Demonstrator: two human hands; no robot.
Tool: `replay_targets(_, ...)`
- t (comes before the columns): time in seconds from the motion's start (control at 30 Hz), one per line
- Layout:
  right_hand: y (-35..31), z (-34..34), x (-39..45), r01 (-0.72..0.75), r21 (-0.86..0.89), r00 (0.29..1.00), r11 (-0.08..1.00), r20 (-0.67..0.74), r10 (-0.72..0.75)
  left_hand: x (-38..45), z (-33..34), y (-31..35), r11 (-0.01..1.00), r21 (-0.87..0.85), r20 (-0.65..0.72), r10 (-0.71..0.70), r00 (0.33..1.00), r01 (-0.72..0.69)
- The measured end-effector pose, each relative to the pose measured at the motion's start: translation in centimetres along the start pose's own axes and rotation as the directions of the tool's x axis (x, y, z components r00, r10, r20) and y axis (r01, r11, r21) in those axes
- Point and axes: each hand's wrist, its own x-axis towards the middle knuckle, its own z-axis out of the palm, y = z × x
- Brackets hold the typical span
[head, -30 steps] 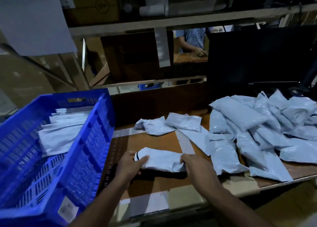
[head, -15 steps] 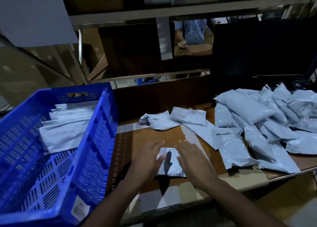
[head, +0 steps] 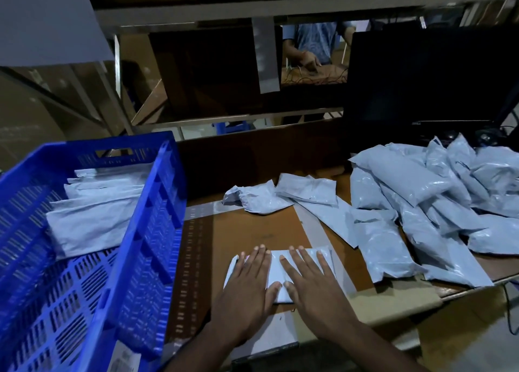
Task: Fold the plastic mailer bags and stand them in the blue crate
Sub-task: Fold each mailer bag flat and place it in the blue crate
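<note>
A person is pressing a folded mailer bag (head: 276, 270) flat against the brown worktop (head: 252, 231), close to its near edge. The left hand (head: 247, 281) is lying palm-down over the bag's left half, its fingers (head: 254, 259) straight and held close together; the right hand (head: 311, 279) is covering the right half, its fingers (head: 304, 262) straight and slightly spread — neither hand is curling around the plastic. The thumbs are nearly meeting over the bag's near edge.

At the worktop's left edge a blue crate (head: 151, 231) is sitting tilted, holding a row of folded bags (head: 92, 203) leaning against its far end. A heap of unfolded mailer bags (head: 421, 203) is covering the worktop's right side, reaching from the far right corner toward the near edge, and two crumpled bags (head: 280, 194) are lying toward the far edge, well apart from the hands. A dark monitor (head: 427, 76) is standing behind the heap. Beyond the shelving at the back, another person in a blue shirt (head: 314, 40) is showing at a separate table.
</note>
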Motion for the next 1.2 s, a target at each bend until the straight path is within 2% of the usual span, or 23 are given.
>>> replay_targets(0.07, 0.2, 0.5, 0.3, -0.026, 0.009, 1.0, 1.0, -0.004, 0.026, 0.2, 0.1, 0.0, 0.999, -0.036, -0.006, -0.009, 1.0, 0.009)
replay_targets(0.43, 0.4, -0.2, 0.5, -0.03, 0.076, 0.998, 0.997, 0.063, 0.025, 0.4, 0.0, 0.1, 0.997, 0.037, 0.001, -0.061, 0.998, 0.061)
replay_targets(0.6, 1.1, 0.2, -0.7, -0.022, 0.154, 1.0, 0.988, 0.017, 0.019, -0.2, -0.3, 0.1, 0.994, 0.017, -0.044, -0.108, 0.993, 0.109)
replay_targets(0.77, 1.9, -1.9, -0.4, -0.134, 0.189, 0.991, 0.973, 0.012, 0.134, 0.1, -0.7, 0.7, 0.996, 0.025, -0.073, -0.085, 0.994, 0.087)
replay_targets(0.83, 1.7, -2.6, 0.0, -0.118, 0.198, 0.993, 0.973, 0.005, 0.12, 0.5, -0.6, 1.1, 0.999, 0.044, -0.062, -0.02, 0.998, 0.023)
replay_targets(0.93, 1.0, -1.9, 0.2, -0.044, 0.104, 0.998, 0.994, 0.053, 0.039, 1.0, 0.0, 1.6, 0.997, 0.054, -0.032, 0.049, 0.998, -0.047)
replay_targets(1.03, 1.2, -0.5, -0.2, -0.067, 0.109, 0.995, 0.992, 0.086, 0.058, 0.9, 0.6, 1.5, 0.996, 0.08, -0.025, 0.046, 0.999, -0.044)
replay_targets(1.2, 2.5, -1.0, -0.3, -0.046, 0.18, 0.999, 0.983, 0.003, 0.047, 1.0, 0.1, 1.5, 0.997, 0.078, -0.015, 0.014, 1.0, -0.012)
